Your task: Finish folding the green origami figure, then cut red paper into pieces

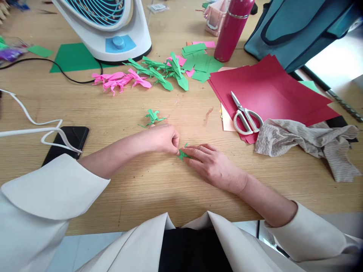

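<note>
A small piece of folded green paper (181, 155) lies on the table, mostly hidden under my right hand (211, 165). The fingers of that hand are stretched out and press the paper flat. My left hand (166, 138) is closed, its thumb and fingertips pinching the paper's left edge. Just behind the left hand sits a green folded paper figure (153, 116) with thin legs. Farther back lie several finished-looking green paper figures (161, 77) and several pink paper figures (121, 80).
A white fan (127, 41) stands at the back left, a red bottle (233, 32) at the back right. Scissors (246, 118) rest on red paper sheets (272, 90), beside a crumpled cloth (300, 139). A black power bank or phone (74, 136) with a white cable lies left.
</note>
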Demonstrator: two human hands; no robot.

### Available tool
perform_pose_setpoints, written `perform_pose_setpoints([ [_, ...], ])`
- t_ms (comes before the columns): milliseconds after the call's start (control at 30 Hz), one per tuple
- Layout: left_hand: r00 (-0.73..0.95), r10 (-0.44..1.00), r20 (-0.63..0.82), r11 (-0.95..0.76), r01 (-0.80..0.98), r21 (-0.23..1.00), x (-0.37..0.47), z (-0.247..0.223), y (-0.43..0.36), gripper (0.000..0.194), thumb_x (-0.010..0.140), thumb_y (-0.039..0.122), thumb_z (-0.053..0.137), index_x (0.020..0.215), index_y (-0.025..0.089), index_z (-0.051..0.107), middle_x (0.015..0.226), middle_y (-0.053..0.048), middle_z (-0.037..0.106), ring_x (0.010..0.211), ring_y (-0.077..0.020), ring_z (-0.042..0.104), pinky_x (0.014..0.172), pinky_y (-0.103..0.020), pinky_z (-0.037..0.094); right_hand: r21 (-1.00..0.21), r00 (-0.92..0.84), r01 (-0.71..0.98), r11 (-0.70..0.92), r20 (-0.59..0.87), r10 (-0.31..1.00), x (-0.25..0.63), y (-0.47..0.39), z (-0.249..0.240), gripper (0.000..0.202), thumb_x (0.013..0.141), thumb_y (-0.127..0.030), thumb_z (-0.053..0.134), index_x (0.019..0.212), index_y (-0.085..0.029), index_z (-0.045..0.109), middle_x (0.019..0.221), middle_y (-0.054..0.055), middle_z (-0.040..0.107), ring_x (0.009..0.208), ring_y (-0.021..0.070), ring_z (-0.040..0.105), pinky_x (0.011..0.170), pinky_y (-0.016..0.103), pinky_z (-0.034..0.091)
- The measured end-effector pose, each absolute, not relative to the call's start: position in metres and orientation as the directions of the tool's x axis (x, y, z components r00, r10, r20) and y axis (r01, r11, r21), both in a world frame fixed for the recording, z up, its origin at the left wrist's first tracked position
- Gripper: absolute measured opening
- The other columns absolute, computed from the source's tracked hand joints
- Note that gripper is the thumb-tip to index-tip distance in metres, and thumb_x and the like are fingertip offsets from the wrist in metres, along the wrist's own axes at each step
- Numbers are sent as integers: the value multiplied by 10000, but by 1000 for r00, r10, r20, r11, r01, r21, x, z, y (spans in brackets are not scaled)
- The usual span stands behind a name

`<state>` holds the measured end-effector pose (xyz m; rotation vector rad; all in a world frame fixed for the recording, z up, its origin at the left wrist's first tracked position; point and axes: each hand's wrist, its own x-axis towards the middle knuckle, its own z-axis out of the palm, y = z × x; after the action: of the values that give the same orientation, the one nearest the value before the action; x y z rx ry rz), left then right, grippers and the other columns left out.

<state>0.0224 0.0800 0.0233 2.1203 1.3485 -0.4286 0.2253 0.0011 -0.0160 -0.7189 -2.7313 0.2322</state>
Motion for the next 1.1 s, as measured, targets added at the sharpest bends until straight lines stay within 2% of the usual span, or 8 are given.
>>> perform_pose_setpoints([
  [133, 381, 738, -557, -296, 924, 241, 26, 24, 79, 59, 573, 286, 665, 582, 238, 699, 578, 28, 664, 572, -152, 566, 518, -263, 329, -217, -825, 459, 861, 254, 504, 225, 1, -16, 231, 995, -176, 453, 1090, -114, 655, 1321, 164, 615, 1194, 264, 574, 970, 416, 478],
  [267, 471, 718, -513, -324, 878, 352, 19, 19, 79, 110, 610, 323, 661, 617, 223, 706, 611, 11, 675, 588, -154, 571, 542, -262, 355, -210, -826, 461, 862, 253, 504, 225, 0, -16, 224, 991, -169, 460, 1099, -116, 648, 1322, 163, 613, 1200, 263, 569, 970, 415, 475],
  [367, 488, 697, -525, -308, 865, 396, 16, 18, 79, 90, 618, 277, 642, 620, 203, 693, 622, 2, 673, 588, -156, 569, 536, -256, 355, -209, -827, 458, 864, 258, 500, 225, 0, -17, 231, 995, -169, 449, 1099, -113, 647, 1330, 165, 608, 1202, 265, 565, 967, 417, 475],
  [500, 455, 710, -537, -306, 887, 347, 20, 22, 77, 62, 597, 233, 627, 574, 201, 675, 586, 6, 654, 571, -159, 558, 530, -262, 338, -219, -824, 457, 862, 262, 503, 225, 0, -17, 224, 995, -172, 452, 1084, -121, 650, 1330, 169, 607, 1198, 263, 565, 963, 423, 474],
  [667, 407, 744, -530, -292, 911, 291, 26, 25, 74, 71, 609, 253, 637, 576, 212, 684, 677, 7, 699, 605, -157, 571, 549, -276, 332, -229, -821, 456, 860, 265, 506, 224, 0, -16, 216, 992, -169, 459, 1073, -113, 652, 1305, 175, 618, 1192, 263, 570, 958, 419, 474],
  [800, 431, 762, -484, -322, 900, 295, 24, 25, 70, 70, 633, 277, 657, 602, 224, 691, 710, 11, 702, 670, -162, 583, 567, -288, 305, -210, -819, 462, 862, 271, 505, 224, 0, -15, 217, 990, -160, 454, 1070, -110, 649, 1303, 171, 618, 1174, 261, 579, 942, 404, 476],
  [933, 480, 787, -389, -363, 868, 338, 18, 21, 63, 87, 670, 279, 640, 637, 229, 702, 750, 6, 705, 773, -185, 606, 654, -309, 325, -195, -817, 466, 863, 279, 504, 224, 0, -15, 234, 1000, -159, 427, 1078, -123, 644, 1308, 161, 618, 1160, 246, 584, 928, 389, 472],
  [1100, 466, 811, -354, -342, 868, 360, 17, 18, 54, 99, 708, 269, 617, 669, 222, 695, 763, 4, 704, 762, -185, 611, 718, -344, 330, -194, -816, 463, 865, 288, 501, 224, -1, -15, 227, 997, -155, 434, 1063, -115, 648, 1305, 170, 619, 1152, 249, 588, 922, 392, 470],
])
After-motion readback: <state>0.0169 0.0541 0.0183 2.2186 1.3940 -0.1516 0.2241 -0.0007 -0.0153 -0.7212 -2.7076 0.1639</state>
